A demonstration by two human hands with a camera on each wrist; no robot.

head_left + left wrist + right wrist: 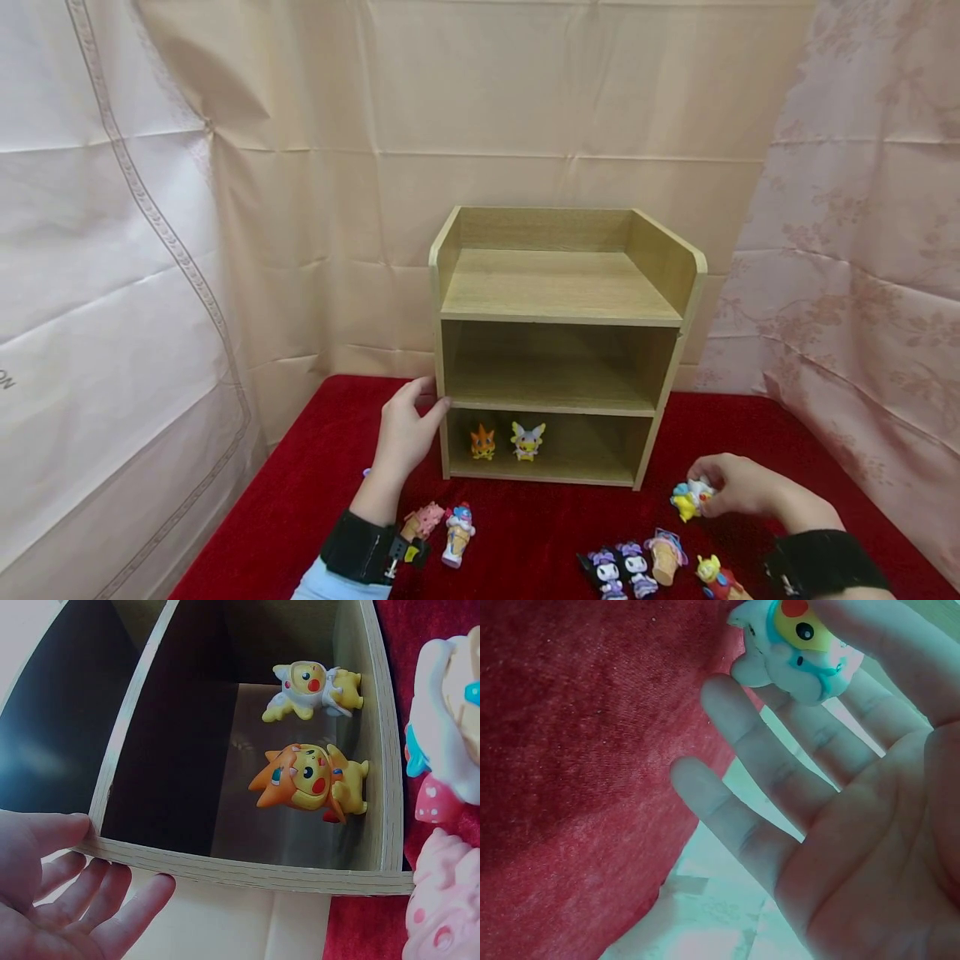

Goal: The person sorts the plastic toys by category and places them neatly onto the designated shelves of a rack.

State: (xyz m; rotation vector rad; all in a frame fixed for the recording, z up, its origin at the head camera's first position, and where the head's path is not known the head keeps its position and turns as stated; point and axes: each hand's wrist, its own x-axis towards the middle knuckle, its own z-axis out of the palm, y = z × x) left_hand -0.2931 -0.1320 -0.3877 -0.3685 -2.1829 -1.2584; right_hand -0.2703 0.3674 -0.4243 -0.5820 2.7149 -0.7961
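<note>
My right hand (746, 486) pinches a small toy figurine (691, 498) above the red cloth, right of the shelf. In the right wrist view the figurine (799, 649) shows white, yellow and teal parts, held by thumb and fingertips. My left hand (408, 427) touches the left side panel of the wooden shelf (547, 317). The left wrist view shows its thumb at the front edge and its relaxed fingers along the outer side. On the bottom tier stand an orange-hooded figurine (483, 442) and a white-hooded yellow figurine (527, 442), side by side.
Before the shelf lie a pink ice-cream-cone toy (424, 520) and a blue-and-white cone toy (458, 535). At front right are purple-and-black figurines (609, 572), a cone toy (664, 557) and a yellow-and-red figurine (718, 577). Cloth curtains (487, 100) hang behind the red-covered table (300, 467).
</note>
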